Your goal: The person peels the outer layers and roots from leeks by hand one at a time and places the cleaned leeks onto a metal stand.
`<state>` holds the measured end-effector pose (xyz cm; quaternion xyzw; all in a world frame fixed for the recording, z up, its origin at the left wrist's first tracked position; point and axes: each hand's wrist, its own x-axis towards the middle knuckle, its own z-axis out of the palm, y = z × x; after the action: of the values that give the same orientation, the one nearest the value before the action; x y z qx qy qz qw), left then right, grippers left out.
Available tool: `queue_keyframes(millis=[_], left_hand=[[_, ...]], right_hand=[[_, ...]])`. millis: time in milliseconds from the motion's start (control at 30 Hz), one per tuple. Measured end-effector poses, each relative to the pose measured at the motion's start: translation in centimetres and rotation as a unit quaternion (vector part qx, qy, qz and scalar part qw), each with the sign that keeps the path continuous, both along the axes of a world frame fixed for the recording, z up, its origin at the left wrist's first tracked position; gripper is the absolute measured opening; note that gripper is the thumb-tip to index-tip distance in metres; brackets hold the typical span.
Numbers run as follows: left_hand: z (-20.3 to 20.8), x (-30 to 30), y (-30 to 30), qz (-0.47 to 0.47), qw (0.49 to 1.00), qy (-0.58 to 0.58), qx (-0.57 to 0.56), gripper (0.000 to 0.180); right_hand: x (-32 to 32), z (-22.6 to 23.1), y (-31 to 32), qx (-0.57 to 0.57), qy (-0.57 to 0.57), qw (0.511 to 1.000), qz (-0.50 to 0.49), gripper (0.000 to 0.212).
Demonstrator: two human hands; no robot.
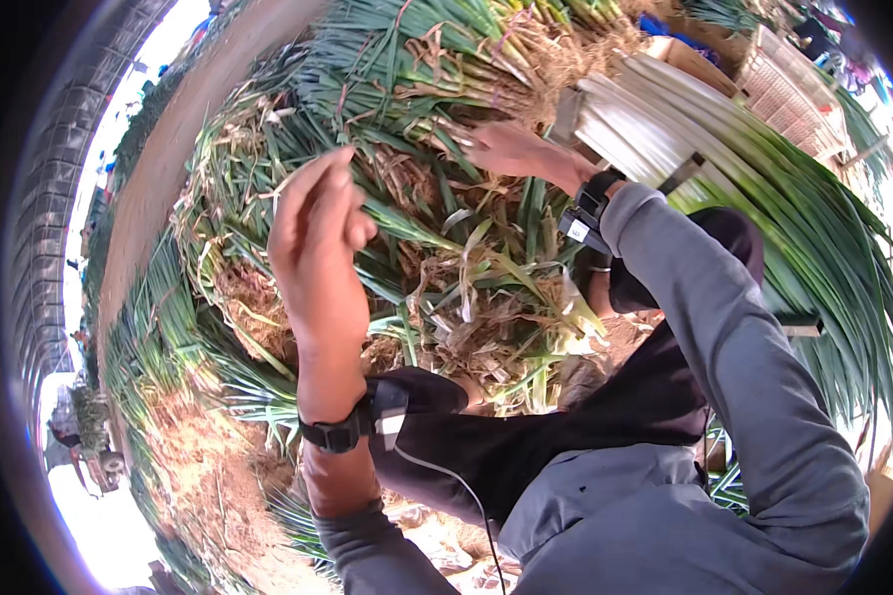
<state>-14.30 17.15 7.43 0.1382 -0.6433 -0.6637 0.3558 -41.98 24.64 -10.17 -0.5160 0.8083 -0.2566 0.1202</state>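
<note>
My left hand (318, 233) is raised over the pile of untrimmed leeks (397, 213), its fingers loosely bent and apart, with nothing visible in it. My right hand (514, 151) reaches leftward over the far part of the pile. Its fingers stretch toward the roots and dry leaves of the leeks there; whether the fingertips touch them I cannot tell. Just right of that hand lies a neat stack of cleaned leeks (655, 124), white stalks at the far end and green leaves fanning toward me.
Stripped leaves and dry husks (466, 307) cover the ground before my legs. More leeks with rooty ends (536, 50) are heaped at the far side. A pale plastic basket (789, 94) stands at the far right. Along the left runs a brown dirt path (169, 169).
</note>
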Motion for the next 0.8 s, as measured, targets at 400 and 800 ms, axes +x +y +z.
queue_keyframes(millis=[400,800], left_hand=[[-6.8,6.5,-6.2,0.105,0.941,-0.063,0.314,0.031],[-5.0,9.8,-6.8,0.141,0.918,-0.124,0.349,0.029]], right_hand=[[5.9,-25.4,-10.3,-0.049,-0.027,0.998,0.03,0.014],[15.8,-15.6,-7.6,0.028,-0.269,0.963,-0.016,0.034]])
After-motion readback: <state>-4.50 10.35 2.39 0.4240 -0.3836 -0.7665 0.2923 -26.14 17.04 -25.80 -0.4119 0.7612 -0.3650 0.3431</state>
